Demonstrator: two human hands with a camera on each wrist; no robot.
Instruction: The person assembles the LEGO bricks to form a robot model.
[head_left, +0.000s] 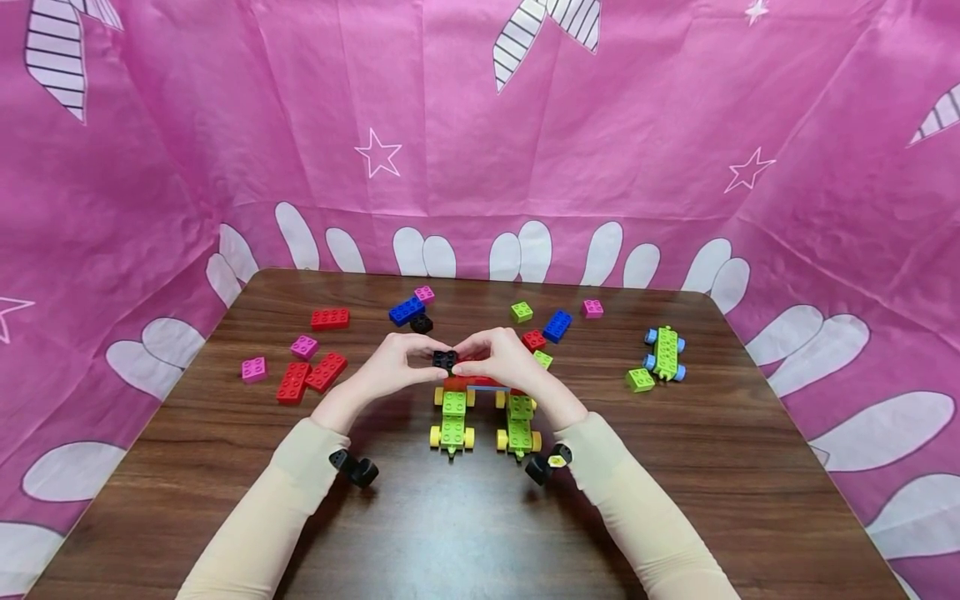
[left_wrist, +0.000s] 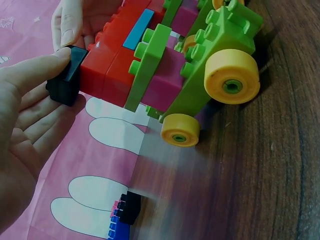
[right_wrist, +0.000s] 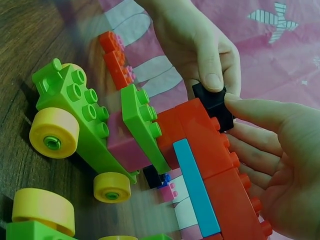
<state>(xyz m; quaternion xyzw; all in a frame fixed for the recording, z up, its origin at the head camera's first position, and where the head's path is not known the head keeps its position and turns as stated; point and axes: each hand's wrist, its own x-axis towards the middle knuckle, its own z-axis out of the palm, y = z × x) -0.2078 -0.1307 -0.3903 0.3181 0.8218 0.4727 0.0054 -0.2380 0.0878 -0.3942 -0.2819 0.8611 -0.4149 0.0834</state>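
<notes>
Between both hands, a black brick (head_left: 444, 359) sits at the left end of a row of red bricks (right_wrist: 197, 132). My left hand (head_left: 392, 363) pinches this brick, thumb on one face and fingers behind. From the other side, the thumb and fingers of my right hand (head_left: 501, 357) hold it too. A blue strip (right_wrist: 196, 187) runs along the red row. Below, lime plates and pink bricks (left_wrist: 165, 82) join the row to two lime wheeled bases (head_left: 453, 427) with yellow wheels (left_wrist: 232, 75), standing side by side on the table.
Red bricks (head_left: 330, 318) and pink bricks (head_left: 254, 369) lie to the left. Behind the hands are a blue brick (head_left: 407, 311) and another black brick (head_left: 422, 323). Rightward lie a second blue brick (head_left: 557, 326) and a lime base with blue wheels (head_left: 665, 353). Pink cloth (head_left: 465, 167) surrounds the table.
</notes>
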